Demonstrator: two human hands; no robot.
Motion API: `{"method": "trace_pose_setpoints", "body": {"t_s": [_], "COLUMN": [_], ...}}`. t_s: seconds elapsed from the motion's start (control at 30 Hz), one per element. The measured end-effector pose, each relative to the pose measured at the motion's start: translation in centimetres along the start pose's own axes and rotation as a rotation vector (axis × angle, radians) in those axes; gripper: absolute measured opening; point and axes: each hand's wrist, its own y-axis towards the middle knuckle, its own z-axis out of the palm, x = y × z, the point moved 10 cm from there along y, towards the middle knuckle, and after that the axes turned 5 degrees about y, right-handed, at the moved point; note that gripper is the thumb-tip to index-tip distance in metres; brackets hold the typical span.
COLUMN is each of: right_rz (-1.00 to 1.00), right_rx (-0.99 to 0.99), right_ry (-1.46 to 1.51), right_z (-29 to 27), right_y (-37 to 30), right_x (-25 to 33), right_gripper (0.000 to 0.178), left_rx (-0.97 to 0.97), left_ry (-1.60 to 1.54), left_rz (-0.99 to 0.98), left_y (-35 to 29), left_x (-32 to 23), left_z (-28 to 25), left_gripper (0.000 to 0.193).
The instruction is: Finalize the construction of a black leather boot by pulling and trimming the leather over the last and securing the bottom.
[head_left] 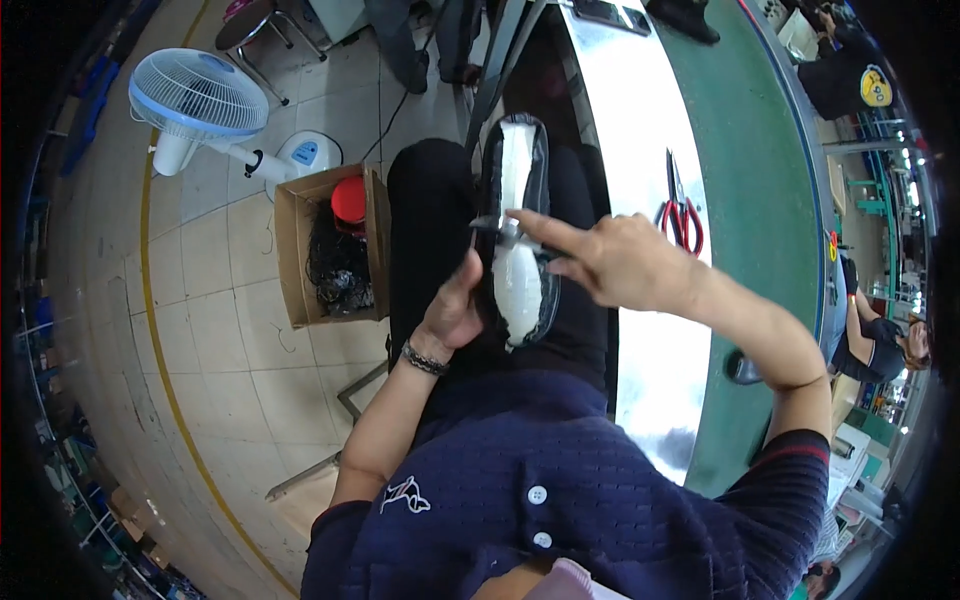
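Note:
Across my lap lies a black shoe [540,165] on its last, its pale underside [517,290] facing up and its black edge folded around the rim. My left hand [455,310] grips its left side, thumb up, with the other fingers partly hidden beneath it. My right hand [625,260] is closed on a small knife [487,222] laid over the middle of the underside. The dark blade points left, and the index finger presses along its top. The knife's handle is mostly covered by the fingers.
To my left stand a cardboard box [290,245] of black scraps with a red round container [349,200], and a fan [200,95]. On my right, red-handled scissors [683,222] and a phone [612,15] lie on a metal bench [655,370]. Other people sit farther off.

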Motion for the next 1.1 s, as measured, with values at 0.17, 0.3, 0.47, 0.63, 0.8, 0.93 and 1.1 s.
{"method": "trace_pose_setpoints", "body": {"t_s": [0.17,0.3,0.47,0.63,0.8,0.93,1.1], "right_rz": [0.019,-0.088,-0.177,-0.207,-0.224,-0.075,-0.276], "right_rx": [-0.049,-0.187,-0.014,-0.129,-0.063,0.11,-0.178], "right_ry": [0.041,0.065,-0.198,-0.294,-0.136,-0.221,0.051], "right_z": [-0.9,-4.4,1.0,-0.5,2.5,2.8,0.8], "right_y": [-1.9,-2.4,-1.0,-2.4,-2.1,-2.1,-3.3], "right_x": [-0.4,3.7,3.2,5.8,4.2,3.0,4.5], "right_gripper": [0.061,0.066,0.08,0.075,0.077,0.079,0.075], "left_rx": [-0.295,-0.271,-0.292,-0.091,-0.077,-0.064,-0.03], "left_ry": [0.278,0.305,0.366,0.215,0.461,0.348,0.471], "left_rz": [0.189,0.265,-0.047,-0.133,-0.065,-0.094,-0.195], "left_y": [-0.1,-0.2,-0.8,-1.4,-1.4,-1.7,-2.0], "left_x": [-2.4,-2.2,0.1,1.2,0.4,1.5,2.3], "left_z": [1.6,1.9,-0.4,0.0,0.3,-0.8,-2.2], "left_gripper": [0.074,0.078,0.113,0.051,0.033,0.029,0.029]}}
